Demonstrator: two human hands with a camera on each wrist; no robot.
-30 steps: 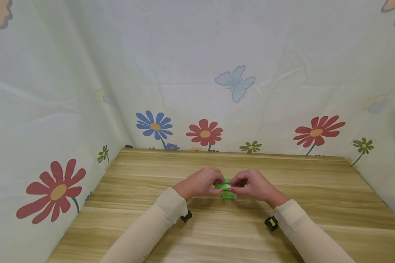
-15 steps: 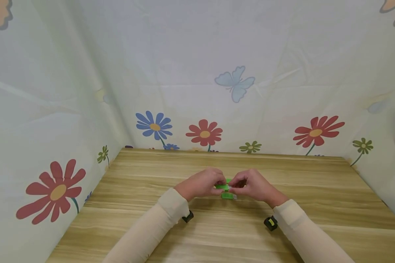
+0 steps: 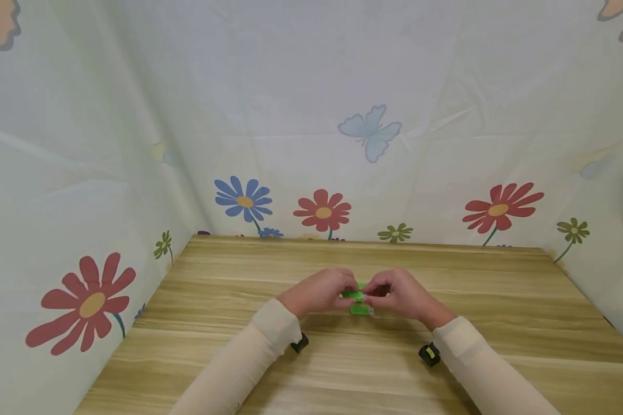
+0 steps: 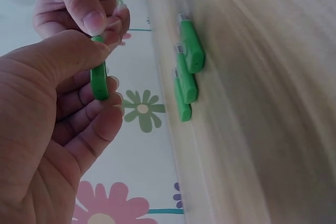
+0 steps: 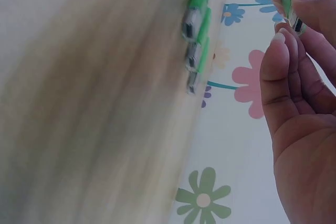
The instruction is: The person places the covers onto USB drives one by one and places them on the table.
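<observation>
A green USB flash drive is held above the table between both hands. My left hand pinches its green body with thumb and fingers. Over its metal connector end, the thumb and fingertips of my right hand close from the other side and partly cover that end. Beneath the hands, three more green flash drives lie in a row on the table, the nearest drive plainest in the head view. The left wrist view shows this row as a near drive, a middle drive and a far drive.
The wood-grain table reaches back to a white curtain printed with flowers and a butterfly. Curtain also hangs along the left and right sides. A small dark wrist camera hangs below the right sleeve.
The left hand has shifted slightly right, toward the right hand, with the held flash drive. Less of its metal connector shows now between the fingers. The drives on the table stay put.
</observation>
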